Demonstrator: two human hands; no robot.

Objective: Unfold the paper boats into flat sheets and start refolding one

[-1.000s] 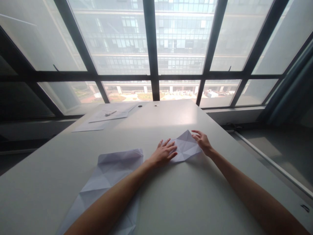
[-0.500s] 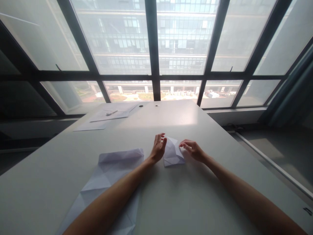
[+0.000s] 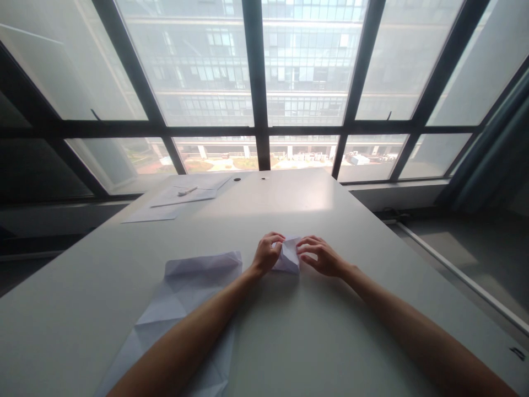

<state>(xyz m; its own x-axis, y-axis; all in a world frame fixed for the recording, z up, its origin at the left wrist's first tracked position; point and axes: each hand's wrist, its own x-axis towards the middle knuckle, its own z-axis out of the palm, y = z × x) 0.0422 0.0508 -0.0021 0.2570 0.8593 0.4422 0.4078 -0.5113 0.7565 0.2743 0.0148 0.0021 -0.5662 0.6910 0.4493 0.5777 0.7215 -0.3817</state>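
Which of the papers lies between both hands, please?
The small folded paper; the large creased sheet lies to its left, and the other papers lie farther back.

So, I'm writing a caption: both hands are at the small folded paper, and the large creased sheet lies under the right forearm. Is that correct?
Not quite: the head view shows the large creased sheet under the left forearm, not the right one. The left hand and right hand are at the small folded paper, as you say.
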